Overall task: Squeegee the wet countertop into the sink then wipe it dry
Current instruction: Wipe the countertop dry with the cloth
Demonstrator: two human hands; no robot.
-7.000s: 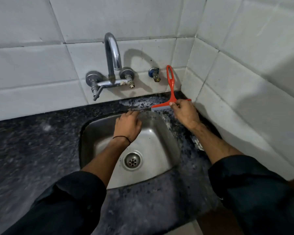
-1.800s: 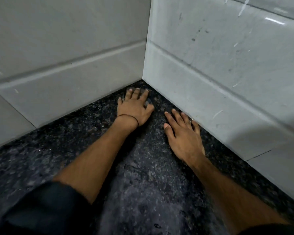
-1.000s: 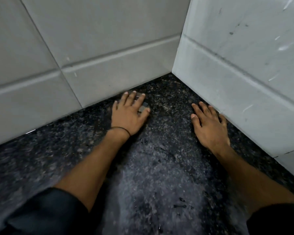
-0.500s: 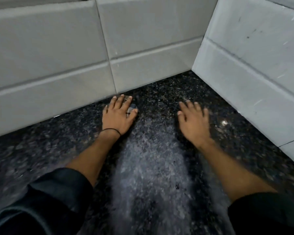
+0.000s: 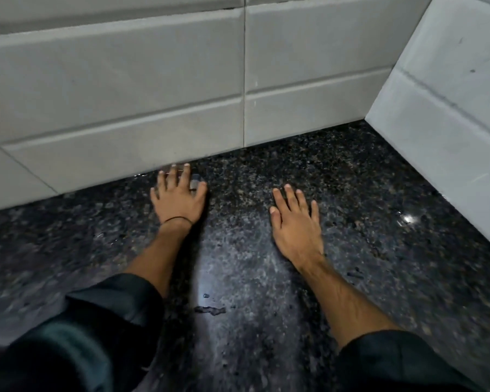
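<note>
The dark speckled countertop [image 5: 238,278] shines wet, with a small puddle [image 5: 210,309] near its middle. My left hand [image 5: 178,198] lies palm down near the back wall, its fingers spread over a small grey cloth [image 5: 194,183] that shows only between thumb and forefinger. My right hand [image 5: 296,224] rests flat on the counter to the right, fingers apart, with nothing in it. Neither the squeegee nor the sink is in view.
White tiled walls stand behind [image 5: 153,94] and to the right [image 5: 450,123], meeting in a corner at the far right. My dark sleeves [image 5: 82,343] fill the bottom edge. A bright glint [image 5: 407,219] marks water near the right wall.
Both hands have slid left along the counter, away from the wall corner, with the left hand still over the cloth. The squeegee and sink seen seven seconds ago are out of view.
</note>
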